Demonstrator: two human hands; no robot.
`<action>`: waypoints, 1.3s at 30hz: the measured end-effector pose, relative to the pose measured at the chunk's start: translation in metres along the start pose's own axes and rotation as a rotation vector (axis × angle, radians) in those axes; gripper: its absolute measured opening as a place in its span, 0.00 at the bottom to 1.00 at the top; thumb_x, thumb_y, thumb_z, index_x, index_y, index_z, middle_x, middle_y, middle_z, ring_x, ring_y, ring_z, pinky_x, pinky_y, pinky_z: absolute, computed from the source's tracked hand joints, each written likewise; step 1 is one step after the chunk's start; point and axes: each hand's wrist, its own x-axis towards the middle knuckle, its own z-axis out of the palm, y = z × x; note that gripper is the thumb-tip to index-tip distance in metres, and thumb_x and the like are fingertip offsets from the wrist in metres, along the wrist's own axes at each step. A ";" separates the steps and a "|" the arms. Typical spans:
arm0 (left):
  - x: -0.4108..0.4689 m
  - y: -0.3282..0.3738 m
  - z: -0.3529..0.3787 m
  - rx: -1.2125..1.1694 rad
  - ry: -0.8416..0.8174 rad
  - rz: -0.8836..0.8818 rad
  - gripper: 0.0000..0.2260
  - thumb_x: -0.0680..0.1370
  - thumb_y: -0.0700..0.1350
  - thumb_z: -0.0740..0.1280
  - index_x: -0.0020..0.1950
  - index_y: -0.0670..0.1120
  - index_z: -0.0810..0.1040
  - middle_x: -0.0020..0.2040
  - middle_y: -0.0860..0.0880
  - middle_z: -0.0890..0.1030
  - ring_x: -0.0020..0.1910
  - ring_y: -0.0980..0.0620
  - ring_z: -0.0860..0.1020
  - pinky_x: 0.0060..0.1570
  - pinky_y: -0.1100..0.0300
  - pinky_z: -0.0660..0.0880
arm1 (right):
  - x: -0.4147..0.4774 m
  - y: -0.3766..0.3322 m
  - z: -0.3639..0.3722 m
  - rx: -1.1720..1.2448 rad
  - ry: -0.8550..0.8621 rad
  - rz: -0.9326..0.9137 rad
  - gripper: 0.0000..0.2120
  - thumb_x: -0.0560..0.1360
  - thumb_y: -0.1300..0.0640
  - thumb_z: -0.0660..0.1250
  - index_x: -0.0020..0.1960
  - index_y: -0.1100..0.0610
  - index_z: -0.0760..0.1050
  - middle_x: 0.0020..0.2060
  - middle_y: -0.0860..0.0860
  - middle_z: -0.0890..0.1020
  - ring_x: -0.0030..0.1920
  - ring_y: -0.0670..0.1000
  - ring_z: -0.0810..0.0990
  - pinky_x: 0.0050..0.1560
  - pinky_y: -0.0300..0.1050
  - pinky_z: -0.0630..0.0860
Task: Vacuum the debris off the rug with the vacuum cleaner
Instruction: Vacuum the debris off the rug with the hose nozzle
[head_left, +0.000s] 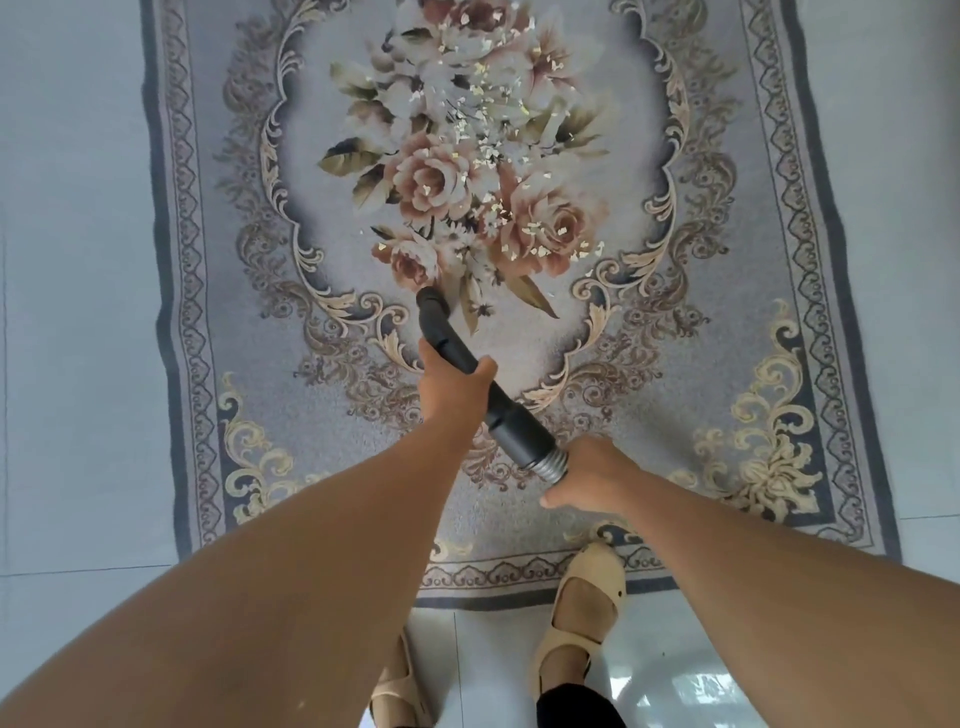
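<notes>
Your beige shoes (576, 613) stand at the bottom centre of the frame. The right toe is on the near border of the rug (291, 415), and the left shoe is on the pale tiled floor (67, 312).

Your right hand (592, 475), lower centre-right, is clamped round the ribbed grey hose (551, 464) where it joins the black collar. Your left hand (451, 387), at mid-frame, grips the black vacuum tube (511, 415) further along. The hands are apart, both on the vacuum.

The tube's tip (430, 301) points at the lower edge of the rug's flower medallion; contact with the pile cannot be confirmed.

The debris (488, 130), pale flakes, lies scattered beyond the tip, across the flowers from centre frame to the top edge.
</notes>
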 end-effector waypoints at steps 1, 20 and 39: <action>0.000 -0.002 -0.004 0.001 0.012 -0.005 0.31 0.76 0.46 0.67 0.76 0.48 0.56 0.54 0.43 0.78 0.39 0.48 0.76 0.25 0.64 0.68 | 0.000 -0.003 0.003 0.001 -0.008 -0.005 0.13 0.67 0.58 0.76 0.36 0.50 0.71 0.35 0.50 0.80 0.40 0.53 0.82 0.46 0.46 0.77; 0.017 0.057 0.007 0.028 -0.111 0.054 0.35 0.76 0.49 0.68 0.77 0.49 0.53 0.55 0.44 0.77 0.38 0.50 0.75 0.26 0.62 0.69 | -0.001 -0.011 -0.038 0.037 0.067 0.064 0.09 0.68 0.58 0.75 0.38 0.53 0.73 0.30 0.49 0.75 0.30 0.48 0.74 0.30 0.39 0.68; 0.059 0.043 -0.073 0.024 -0.174 0.004 0.36 0.77 0.48 0.67 0.79 0.50 0.49 0.59 0.45 0.76 0.39 0.50 0.74 0.24 0.64 0.69 | 0.025 -0.097 -0.004 -0.062 0.008 0.150 0.14 0.69 0.54 0.73 0.32 0.50 0.68 0.28 0.47 0.73 0.34 0.49 0.76 0.33 0.38 0.68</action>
